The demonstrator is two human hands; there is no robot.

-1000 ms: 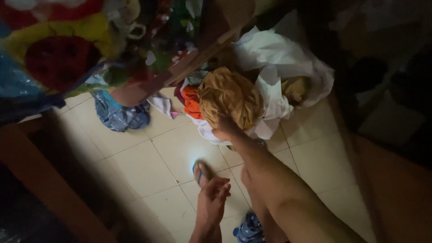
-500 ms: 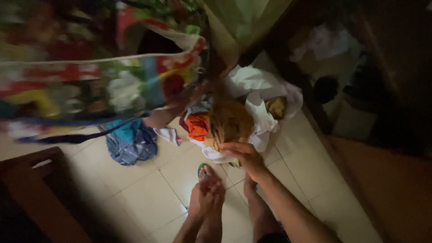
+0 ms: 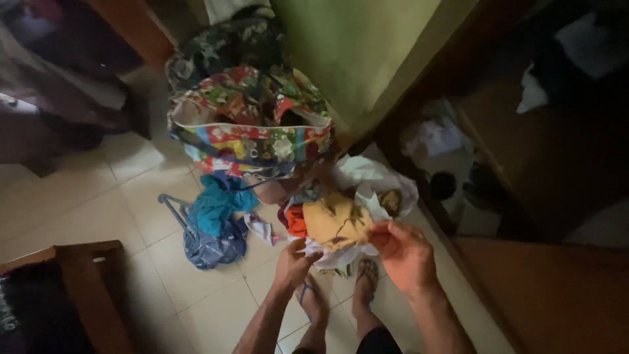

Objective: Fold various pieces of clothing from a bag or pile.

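Note:
A mustard-yellow garment [image 3: 334, 221] is lifted slightly above a heap of clothes [image 3: 367, 183] on the tiled floor. My right hand [image 3: 403, 252] grips its right edge. My left hand [image 3: 295, 259] holds its lower left edge, next to an orange cloth [image 3: 296, 221]. White fabric [image 3: 370, 172] lies under and behind the yellow garment. My two feet in flip-flops [image 3: 367, 272] stand just below the heap.
A large colourful patterned bag [image 3: 252, 124] stands open behind the heap. A teal and blue bundle of clothes [image 3: 213, 219] lies to the left. A wooden piece of furniture [image 3: 78, 275] sits at lower left; a green wall [image 3: 354, 52] and dark wooden shelving [image 3: 544, 151] are on the right.
The view has tilted up and back, showing the whole bag. Both hands have risen from near my feet and taken hold of the yellow garment, lifting it off the heap.

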